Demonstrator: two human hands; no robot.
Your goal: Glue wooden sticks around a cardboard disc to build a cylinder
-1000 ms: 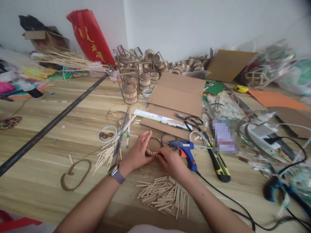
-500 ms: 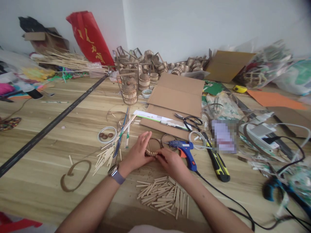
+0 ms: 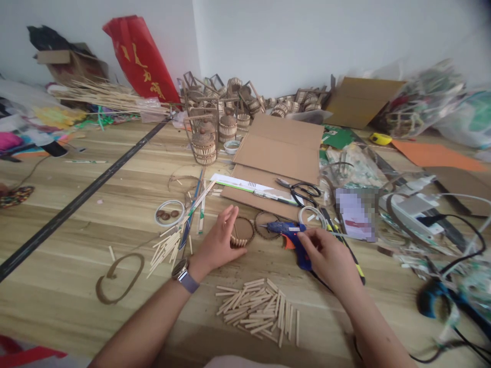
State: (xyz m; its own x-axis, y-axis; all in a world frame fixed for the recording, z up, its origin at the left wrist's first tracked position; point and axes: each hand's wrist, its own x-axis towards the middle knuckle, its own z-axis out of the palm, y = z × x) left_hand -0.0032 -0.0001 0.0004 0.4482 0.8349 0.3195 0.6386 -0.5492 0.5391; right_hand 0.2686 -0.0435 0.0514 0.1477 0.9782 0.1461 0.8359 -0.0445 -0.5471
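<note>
My left hand [image 3: 219, 239] lies at the left side of a round piece with a brown rim [image 3: 253, 231], its thumb and fingers spread around it. A row of short wooden sticks [image 3: 240, 242] lines the near edge of that piece. My right hand [image 3: 332, 255] has its fingers curled at the back and handle of a blue hot glue gun [image 3: 286, 227], which rests on the table with its nozzle pointing left. The fingertips are partly hidden. A pile of short wooden sticks [image 3: 257, 312] lies in front of me.
A utility knife [image 3: 358, 268] lies partly under my right hand. Scissors [image 3: 305, 191], cardboard sheets [image 3: 280, 148] and a phone [image 3: 353, 214] lie beyond. White tape rings [image 3: 156, 214] hold brown discs at left. Small stick-sided baskets [image 3: 204, 148] stand at the back.
My right hand has left the row of sticks and moved right to the glue gun. My left hand has stayed by the round piece. The glue gun has barely moved.
</note>
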